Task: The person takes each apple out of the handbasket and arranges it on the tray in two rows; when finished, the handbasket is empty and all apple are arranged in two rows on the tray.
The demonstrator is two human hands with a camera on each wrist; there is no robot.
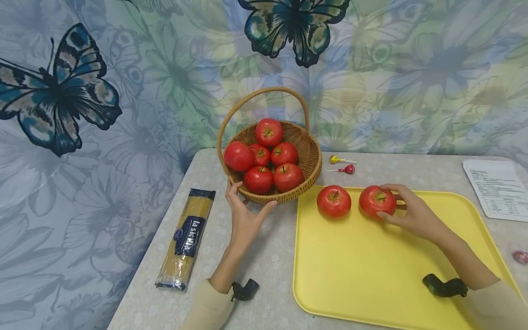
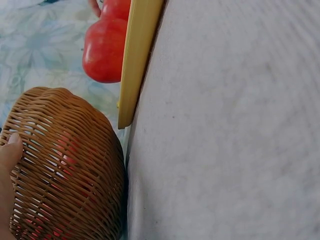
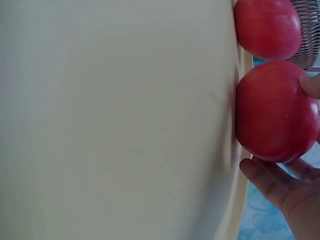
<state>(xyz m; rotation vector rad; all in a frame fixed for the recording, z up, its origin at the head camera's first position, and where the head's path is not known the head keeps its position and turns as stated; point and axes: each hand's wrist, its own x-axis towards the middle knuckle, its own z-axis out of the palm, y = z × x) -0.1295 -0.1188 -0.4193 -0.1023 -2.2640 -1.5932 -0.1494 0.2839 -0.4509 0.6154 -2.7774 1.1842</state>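
A wicker basket [image 1: 310,156] with a tall handle stands at the back of the table, tipped toward me. Several red apples [image 1: 288,177] and tomatoes [image 1: 239,156] are heaped in it. My left hand [image 1: 246,220] holds the basket's near side, its thumb lying against the weave in the left wrist view. On the yellow tray [image 1: 371,275], my right hand [image 1: 418,217] grips a tomato [image 1: 376,201] between thumb and fingers, near the far edge. A second tomato [image 1: 334,202] sits just left of it, untouched.
A pack of spaghetti [image 1: 187,240] lies left of my left arm. Two lollipops, one yellow [image 1: 335,159] and one red [image 1: 349,169], lie behind the tray. A printed sheet [image 1: 497,188] and a wrapped candy [image 1: 520,256] are at the right. Butterfly-patterned cloth [image 1: 392,91] hangs behind.
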